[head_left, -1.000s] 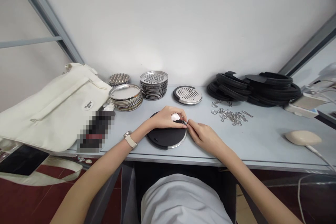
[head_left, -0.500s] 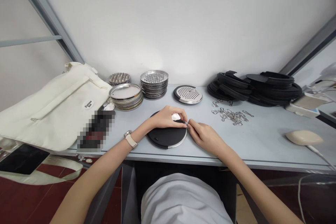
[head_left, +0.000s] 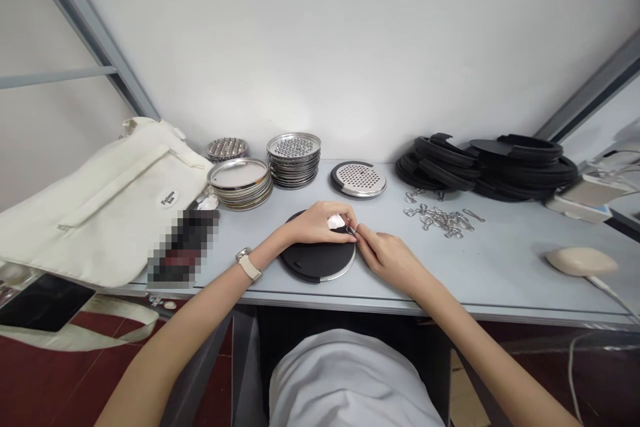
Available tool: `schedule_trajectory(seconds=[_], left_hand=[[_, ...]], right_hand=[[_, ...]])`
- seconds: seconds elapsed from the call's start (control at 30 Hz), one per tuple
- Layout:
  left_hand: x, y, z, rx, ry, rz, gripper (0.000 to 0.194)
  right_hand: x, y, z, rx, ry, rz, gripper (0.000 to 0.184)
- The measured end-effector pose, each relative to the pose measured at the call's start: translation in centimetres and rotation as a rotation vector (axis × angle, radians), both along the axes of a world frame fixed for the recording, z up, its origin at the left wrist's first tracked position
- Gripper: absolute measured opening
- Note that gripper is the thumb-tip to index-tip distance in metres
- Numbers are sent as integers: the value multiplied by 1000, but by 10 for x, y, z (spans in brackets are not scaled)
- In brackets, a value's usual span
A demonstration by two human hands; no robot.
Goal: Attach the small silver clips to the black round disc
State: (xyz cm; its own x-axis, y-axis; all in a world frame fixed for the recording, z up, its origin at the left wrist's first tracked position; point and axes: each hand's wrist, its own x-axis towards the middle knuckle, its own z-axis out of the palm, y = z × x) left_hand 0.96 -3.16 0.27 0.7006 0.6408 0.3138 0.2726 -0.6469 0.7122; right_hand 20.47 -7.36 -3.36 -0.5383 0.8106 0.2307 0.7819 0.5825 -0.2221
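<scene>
A round black disc (head_left: 320, 260) with a silver rim showing at its lower right lies flat near the table's front edge. My left hand (head_left: 323, 221) rests over its far side, curled around a small white crumpled piece (head_left: 336, 221). Its thumb and fingertips pinch a small metal clip (head_left: 351, 232) at the disc's right edge. From the right, my right hand (head_left: 383, 250) meets it there, its thumb and forefinger closed on the same clip. A pile of similar wire clips (head_left: 445, 219) lies to the right; fingers hide most of the held one.
Behind stand stacked metal plates (head_left: 240, 190), grater discs (head_left: 294, 167) and a perforated disc with a black edge (head_left: 361, 180). Black rings (head_left: 520, 170) are heaped at the back right. A cream bag (head_left: 110, 213) lies left; a beige corded device (head_left: 581, 261) sits right.
Both hands stay at the disc's right edge. The clip and the right fingertips have shifted very slightly to the left.
</scene>
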Motion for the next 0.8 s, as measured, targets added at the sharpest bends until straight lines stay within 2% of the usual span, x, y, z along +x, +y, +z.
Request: schedule_trajectory(seconds=[0.8], left_hand=[[-2, -1, 0, -40, -26, -22, 22]], right_hand=[[2, -1, -1, 15, -13, 8, 24]])
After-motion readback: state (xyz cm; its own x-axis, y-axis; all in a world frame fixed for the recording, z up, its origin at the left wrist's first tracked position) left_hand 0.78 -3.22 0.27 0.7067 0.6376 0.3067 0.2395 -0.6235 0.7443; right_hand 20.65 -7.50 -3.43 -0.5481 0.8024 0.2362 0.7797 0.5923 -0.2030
